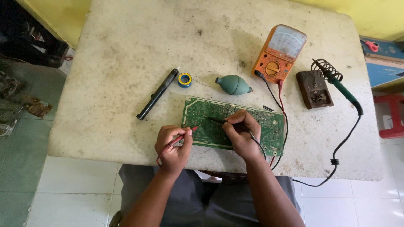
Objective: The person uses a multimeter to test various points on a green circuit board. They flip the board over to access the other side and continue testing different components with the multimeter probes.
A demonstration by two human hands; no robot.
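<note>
A green circuit board (269, 126) lies flat near the front edge of a worn white table (126, 63). My left hand (172, 145) grips a red test probe (187, 133), its tip touching the board's left edge. My right hand (240, 132) holds a black test probe (215, 120) like a pen, tip pressed on the board's middle. Red and black leads run from the probes up to an orange analog multimeter (280, 54) at the back right.
A black desoldering pump (158, 94), a small blue-yellow solder spool (184, 79) and a green rubber blower bulb (233, 85) lie behind the board. A soldering iron (343, 89) rests in a coil stand on a brown block (314, 89) at right, cord trailing off the front edge.
</note>
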